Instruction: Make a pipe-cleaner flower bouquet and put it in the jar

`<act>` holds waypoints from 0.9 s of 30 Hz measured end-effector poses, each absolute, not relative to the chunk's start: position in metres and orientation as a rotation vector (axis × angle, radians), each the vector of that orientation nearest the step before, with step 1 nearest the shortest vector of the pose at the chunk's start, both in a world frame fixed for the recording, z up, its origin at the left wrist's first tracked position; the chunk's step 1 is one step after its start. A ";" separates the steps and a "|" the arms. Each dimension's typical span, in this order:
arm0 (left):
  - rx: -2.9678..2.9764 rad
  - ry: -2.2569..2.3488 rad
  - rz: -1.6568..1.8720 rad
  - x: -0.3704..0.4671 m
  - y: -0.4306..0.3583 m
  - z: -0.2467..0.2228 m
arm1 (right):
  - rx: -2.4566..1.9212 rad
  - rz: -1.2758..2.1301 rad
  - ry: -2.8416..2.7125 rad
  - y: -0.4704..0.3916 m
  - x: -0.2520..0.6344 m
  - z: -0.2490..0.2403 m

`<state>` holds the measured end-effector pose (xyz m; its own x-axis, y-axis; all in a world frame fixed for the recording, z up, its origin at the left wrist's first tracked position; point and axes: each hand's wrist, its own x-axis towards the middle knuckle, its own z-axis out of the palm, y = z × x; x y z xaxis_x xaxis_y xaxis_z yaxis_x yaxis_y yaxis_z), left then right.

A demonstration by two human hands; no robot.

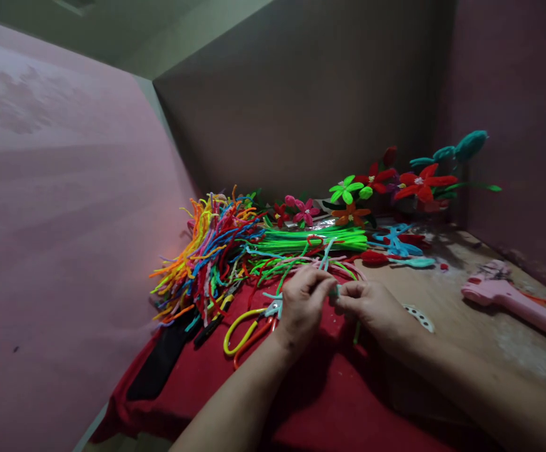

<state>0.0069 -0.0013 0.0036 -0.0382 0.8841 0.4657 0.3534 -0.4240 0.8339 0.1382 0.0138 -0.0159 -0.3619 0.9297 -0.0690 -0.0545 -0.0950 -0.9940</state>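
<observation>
My left hand (pixel 304 304) and my right hand (pixel 364 306) meet above the red cloth, fingertips pinched together. Between them is a small bit of light blue pipe cleaner (pixel 334 291), mostly hidden by the fingers. A light blue strand (pixel 327 252) rises just behind my left hand; whether it joins the held piece I cannot tell. Scissors (pixel 242 339) with yellow and orange handles lie left of my left hand, blades partly covered by it. Behind both hands are loose pink and green pipe cleaners (pixel 273 270).
A heap of multicoloured pipe cleaners (pixel 211 245) and a green bundle (pixel 315 239) lie at the back. Pipe cleaner flowers (pixel 348 188) stand behind. A pink glue gun (pixel 503 295) rests on the right. Black-and-yellow pliers (pixel 214 321) and a flat black object (pixel 157 364) lie left.
</observation>
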 end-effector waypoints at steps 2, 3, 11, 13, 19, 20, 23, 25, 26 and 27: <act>1.434 1.260 1.438 0.005 0.003 0.005 | -0.983 1.608 -1.306 0.015 0.139 -0.016; 1.299 1.210 1.410 0.003 0.005 0.005 | -0.977 1.599 -1.279 0.016 0.139 -0.016; 1.155 1.074 1.197 -0.002 0.008 0.005 | -0.937 1.555 -1.323 0.020 0.141 -0.022; 1.176 1.105 1.203 -0.001 0.007 0.006 | -0.947 1.547 -1.363 0.019 0.140 -0.022; 1.366 1.172 1.133 -0.007 0.007 0.011 | -0.964 1.603 -1.406 0.016 0.141 -0.018; 1.399 1.172 1.088 -0.009 0.008 0.012 | -0.967 1.618 -1.413 0.015 0.141 -0.018; 1.504 1.184 0.971 -0.012 0.007 0.016 | -0.982 1.629 -1.469 0.014 0.141 -0.017; 1.598 1.208 0.924 -0.013 0.007 0.018 | -0.997 1.611 -1.512 0.014 0.141 -0.017; 1.663 1.221 0.905 -0.014 0.007 0.019 | -1.011 1.588 -1.536 0.014 0.141 -0.017; 1.738 1.233 0.885 -0.014 0.007 0.019 | -1.026 1.558 -1.563 0.014 0.140 -0.017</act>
